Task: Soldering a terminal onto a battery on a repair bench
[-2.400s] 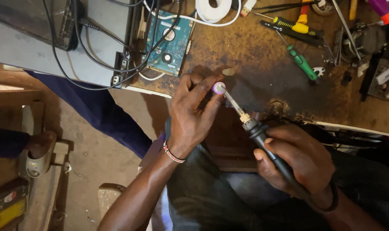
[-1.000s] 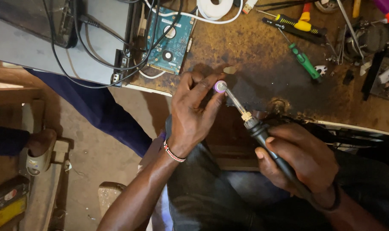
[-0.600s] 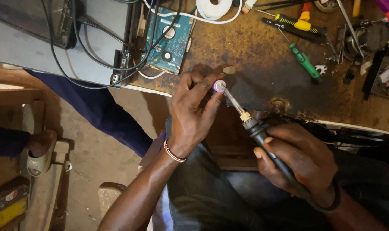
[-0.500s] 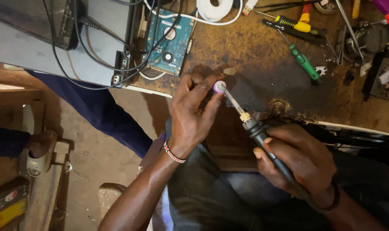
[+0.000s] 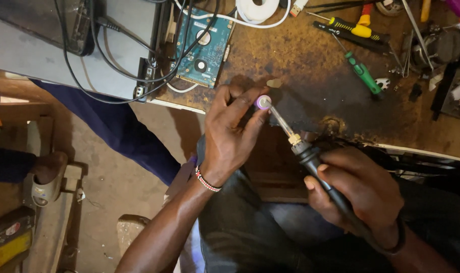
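Soldering iron [image 5: 310, 156] cord and tip contact hidden by hands.

The left hand [image 5: 230, 136] is pinching with its fingertips [image 5: 257, 114], wrist bent upward; the right hand [image 5: 353, 189] is gripping in a closed fist.

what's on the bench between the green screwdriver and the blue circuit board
In the head view, only bare, stained brown benchtop lies between the circuit board and the green screwdriver. A small pale scrap sits just below that stretch.
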